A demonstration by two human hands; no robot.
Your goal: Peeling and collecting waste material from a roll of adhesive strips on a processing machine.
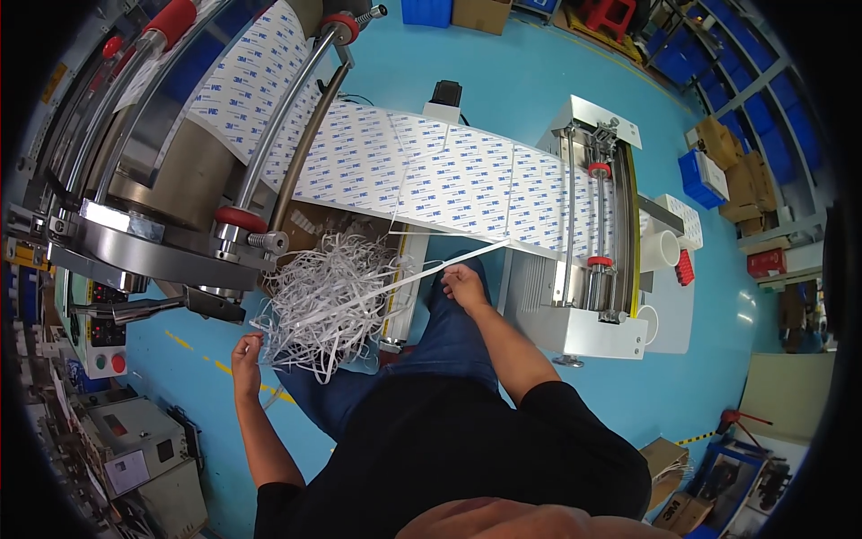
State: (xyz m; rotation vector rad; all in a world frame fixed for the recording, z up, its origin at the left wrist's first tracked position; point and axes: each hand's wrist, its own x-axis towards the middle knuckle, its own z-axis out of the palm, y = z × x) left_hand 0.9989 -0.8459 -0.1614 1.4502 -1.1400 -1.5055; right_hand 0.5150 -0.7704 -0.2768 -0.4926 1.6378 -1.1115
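Note:
A long white strip [422,274] runs straight from the near edge of a printed white sheet web [458,184] down across a tangled heap of narrow white strips [332,292]. At the heap's left side my left hand [246,352] is closed, its fingertips pinched in line with that strip's lower end. My right hand [464,286] is closed too, fingers curled just beneath the strip, above my right thigh. Its fingertips come up to the strip's edge; whether they grip it is hidden. The web spans from a large roller machine on the left to a smaller one on the right.
The roller machine [162,242] stands close on my left, with a lever [171,308] jutting out near my left hand. At right is the feeding unit [588,328] with metal rods and red collars. A cardboard box [305,220] sits behind the heap. Shelves with blue bins [763,103] line the far right.

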